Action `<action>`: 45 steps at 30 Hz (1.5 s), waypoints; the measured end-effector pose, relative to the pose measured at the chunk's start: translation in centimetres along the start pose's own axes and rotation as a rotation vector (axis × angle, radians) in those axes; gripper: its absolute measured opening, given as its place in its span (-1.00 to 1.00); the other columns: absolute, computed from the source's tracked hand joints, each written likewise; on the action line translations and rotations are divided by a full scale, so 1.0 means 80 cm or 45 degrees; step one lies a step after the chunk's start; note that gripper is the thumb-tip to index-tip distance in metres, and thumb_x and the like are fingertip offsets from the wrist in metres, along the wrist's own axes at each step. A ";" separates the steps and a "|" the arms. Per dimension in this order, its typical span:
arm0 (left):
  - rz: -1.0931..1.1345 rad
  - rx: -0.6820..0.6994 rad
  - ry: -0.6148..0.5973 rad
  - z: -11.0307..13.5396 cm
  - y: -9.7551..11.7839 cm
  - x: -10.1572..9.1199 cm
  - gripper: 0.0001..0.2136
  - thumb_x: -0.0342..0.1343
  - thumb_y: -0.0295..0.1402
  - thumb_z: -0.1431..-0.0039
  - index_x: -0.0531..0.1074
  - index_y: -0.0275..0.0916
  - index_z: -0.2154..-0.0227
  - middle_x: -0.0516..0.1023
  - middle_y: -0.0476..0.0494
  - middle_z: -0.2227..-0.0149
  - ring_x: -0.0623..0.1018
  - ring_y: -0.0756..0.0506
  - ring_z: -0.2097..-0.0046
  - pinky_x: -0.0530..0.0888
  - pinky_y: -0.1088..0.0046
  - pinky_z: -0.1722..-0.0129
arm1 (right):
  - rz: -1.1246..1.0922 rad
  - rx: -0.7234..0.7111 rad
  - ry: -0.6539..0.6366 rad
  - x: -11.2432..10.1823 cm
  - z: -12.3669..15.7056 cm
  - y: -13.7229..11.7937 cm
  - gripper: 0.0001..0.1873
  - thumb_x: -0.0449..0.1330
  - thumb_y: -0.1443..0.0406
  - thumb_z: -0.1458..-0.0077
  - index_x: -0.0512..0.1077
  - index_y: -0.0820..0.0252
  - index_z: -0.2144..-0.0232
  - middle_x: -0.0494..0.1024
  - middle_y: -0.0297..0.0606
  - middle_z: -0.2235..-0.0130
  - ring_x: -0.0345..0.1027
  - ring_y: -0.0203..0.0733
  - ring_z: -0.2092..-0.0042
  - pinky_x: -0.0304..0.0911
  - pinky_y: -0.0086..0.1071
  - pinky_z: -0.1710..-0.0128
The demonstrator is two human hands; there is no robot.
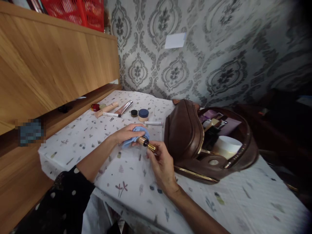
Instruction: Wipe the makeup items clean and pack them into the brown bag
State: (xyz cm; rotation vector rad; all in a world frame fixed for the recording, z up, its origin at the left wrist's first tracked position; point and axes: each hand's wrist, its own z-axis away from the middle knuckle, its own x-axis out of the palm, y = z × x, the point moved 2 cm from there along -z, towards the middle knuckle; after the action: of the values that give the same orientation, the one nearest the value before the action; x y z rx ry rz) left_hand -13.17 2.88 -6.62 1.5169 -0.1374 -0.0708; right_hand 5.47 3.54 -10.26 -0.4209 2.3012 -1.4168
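Note:
My left hand (128, 134) is closed around a light blue cloth (144, 130) and a small beige-and-gold cosmetic bottle (141, 140) with a dark neck. From the right, my right hand (161, 162) pinches the shiny gold cap (151, 147) at the bottle's other end. Whether cap and bottle are joined, I cannot tell. Both hands are over the patterned white tablecloth (131, 172). Just beyond them lie a white pen-like tube (153, 123), a jar with a blue lid (143, 114) and a smaller dark-lidded jar (134, 113).
A brown leather bag (185, 130) stands unzipped at right, holding cosmetics and a white round container (227, 146). Several tubes, including a pinkish one (125, 108), lie at the far left. A wooden cabinet (60, 58) borders the left; patterned wallpaper (175, 71) covers the wall behind.

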 end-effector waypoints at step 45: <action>-1.563 0.730 -0.068 -0.014 0.114 0.107 -0.64 -0.06 -0.23 -0.33 0.43 -0.07 -0.12 0.51 -0.17 0.05 0.52 -0.11 0.14 0.48 0.44 0.15 | -0.296 -0.211 0.142 -0.028 0.015 -0.076 -0.75 0.04 0.07 -0.17 0.14 0.09 0.30 0.28 -0.43 0.47 0.20 -0.28 0.47 0.22 -0.41 0.41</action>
State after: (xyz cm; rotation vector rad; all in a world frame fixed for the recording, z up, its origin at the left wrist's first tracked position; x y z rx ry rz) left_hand -4.91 3.32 2.80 1.9618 0.8120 -1.1235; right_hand 8.26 0.96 -4.91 -0.6949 2.5392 -1.3888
